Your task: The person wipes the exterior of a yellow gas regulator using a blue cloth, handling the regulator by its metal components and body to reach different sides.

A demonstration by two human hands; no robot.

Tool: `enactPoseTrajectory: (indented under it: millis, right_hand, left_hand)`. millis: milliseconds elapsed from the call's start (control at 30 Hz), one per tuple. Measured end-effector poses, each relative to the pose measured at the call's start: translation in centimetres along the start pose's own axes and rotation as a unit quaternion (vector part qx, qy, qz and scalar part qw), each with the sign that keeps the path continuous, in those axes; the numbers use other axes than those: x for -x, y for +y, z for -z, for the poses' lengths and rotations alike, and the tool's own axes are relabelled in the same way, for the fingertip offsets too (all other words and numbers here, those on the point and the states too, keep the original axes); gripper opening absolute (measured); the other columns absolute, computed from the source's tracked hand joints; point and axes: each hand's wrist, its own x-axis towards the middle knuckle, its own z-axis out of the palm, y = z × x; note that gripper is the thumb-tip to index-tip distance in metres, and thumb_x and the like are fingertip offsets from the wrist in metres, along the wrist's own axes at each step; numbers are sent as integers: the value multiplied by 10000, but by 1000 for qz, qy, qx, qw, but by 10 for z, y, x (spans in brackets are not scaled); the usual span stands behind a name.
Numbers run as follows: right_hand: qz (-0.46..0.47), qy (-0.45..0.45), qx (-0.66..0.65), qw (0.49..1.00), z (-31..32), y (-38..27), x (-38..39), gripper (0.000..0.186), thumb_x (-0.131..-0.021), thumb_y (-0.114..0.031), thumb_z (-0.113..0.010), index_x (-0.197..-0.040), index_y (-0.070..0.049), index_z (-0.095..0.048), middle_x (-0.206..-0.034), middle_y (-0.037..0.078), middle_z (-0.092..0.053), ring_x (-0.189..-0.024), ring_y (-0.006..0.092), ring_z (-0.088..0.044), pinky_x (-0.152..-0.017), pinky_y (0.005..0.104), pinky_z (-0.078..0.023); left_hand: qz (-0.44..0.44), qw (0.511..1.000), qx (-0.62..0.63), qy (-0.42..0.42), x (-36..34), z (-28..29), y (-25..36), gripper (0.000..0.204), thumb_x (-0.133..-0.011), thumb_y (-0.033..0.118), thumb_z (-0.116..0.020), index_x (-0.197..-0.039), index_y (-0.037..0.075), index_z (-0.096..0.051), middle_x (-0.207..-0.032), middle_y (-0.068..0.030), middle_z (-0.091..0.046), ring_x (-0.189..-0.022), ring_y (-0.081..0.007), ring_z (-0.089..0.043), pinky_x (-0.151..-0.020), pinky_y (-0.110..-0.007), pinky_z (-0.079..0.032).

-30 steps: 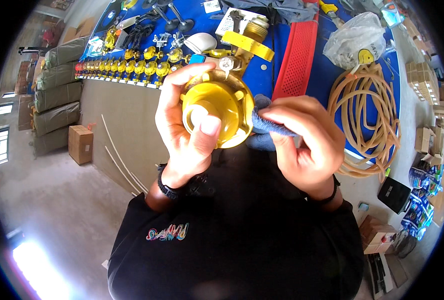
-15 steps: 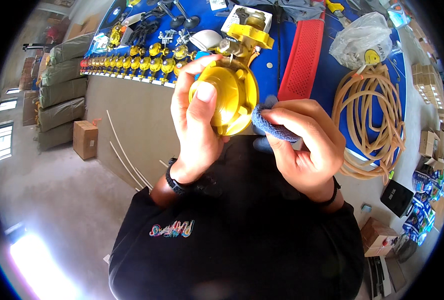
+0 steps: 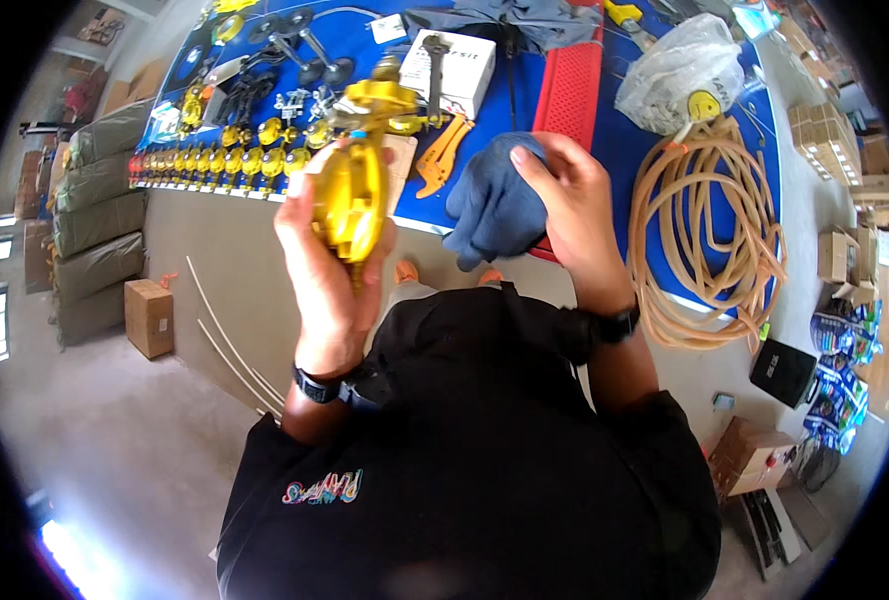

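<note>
My left hand (image 3: 327,290) is closed round a yellow gas regulator (image 3: 348,205), its round body turned edge-on and its handwheel end pointing up and away. In my right hand (image 3: 587,215) a dark blue cloth (image 3: 500,195) is pinched at its right side and hangs bunched up. Cloth and regulator are apart, with a gap between my hands. Just beyond that gap, an orange-handled cutter (image 3: 445,157) rests at the blue table's near edge. A white box (image 3: 462,72) with a dark adjustable wrench (image 3: 436,70) on it lies farther back.
Rows of yellow regulators (image 3: 227,160) line the blue table (image 3: 615,135) at left. A red perforated strip (image 3: 571,90), a clear plastic bag (image 3: 680,75) and a coiled tan hose (image 3: 710,230) occupy the right. A cardboard box (image 3: 150,318) stands on the floor.
My hands have moved apart. The regulator has shifted left and turned from face-on to edge-on. The cloth, bunched small before, now hangs larger and away from it.
</note>
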Motion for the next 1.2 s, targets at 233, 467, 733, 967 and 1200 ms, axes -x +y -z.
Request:
enactPoseTrajectory:
  millis: [233, 467, 733, 967, 1200]
  right_hand:
    - [-119, 40, 53, 991, 109, 99, -48, 331, -921, -96, -702, -1226, -10, -605, -1038, 128, -700, -935, 156, -671, -796, 295, -551]
    - [-182, 179, 283, 924, 201, 137, -28, 597, -756, -191, -874, -1225, 41, -587, -1067, 170, -696, -973, 204, -673, -828, 323, -552]
    - [-441, 132, 189, 867, 239, 153, 15, 444, -799, -211, -855, -1111, 31, -651, -947, 35, -650, -834, 130, -593, -790, 259, -515]
    - [-232, 64, 377, 894, 206, 123, 17, 309, -806, -276, -837, -915, -18, -706, -931, 32, -688, -862, 165, -630, -821, 312, -503]
    - [114, -34, 382, 916, 71, 63, -20, 186, -836, -96, -775, -918, 21, -658, -1189, 126, -688, -1232, 244, -581, -1055, 380, -418]
  left_hand:
    - [8, 998, -24, 50, -9, 21, -17, 555, -1042, 461, -342, -1243, -5, -566, -1145, -192, -672, -387, -80, -293, -411, -235, -241]
    - [42, 991, -59, 113, -8, 50, -36, 552, -1050, 464, -338, -1258, 8, -568, -1155, -166, -663, -431, -61, -321, -410, -201, -258]
    - [62, 989, -56, 120, -11, 57, -46, 535, -1049, 448, -360, -1285, 9, -553, -1146, -158, -668, -460, -48, -338, -419, -200, -268]
    - [73, 987, -63, 126, -16, 73, -34, 508, -1042, 433, -381, -1279, 21, -561, -1143, -139, -668, -478, -49, -360, -416, -196, -274]
    - [38, 986, -48, 158, -42, 137, -5, 464, -1039, 420, -399, -1210, 32, -588, -1082, -123, -686, -501, -52, -390, -427, -198, -278]
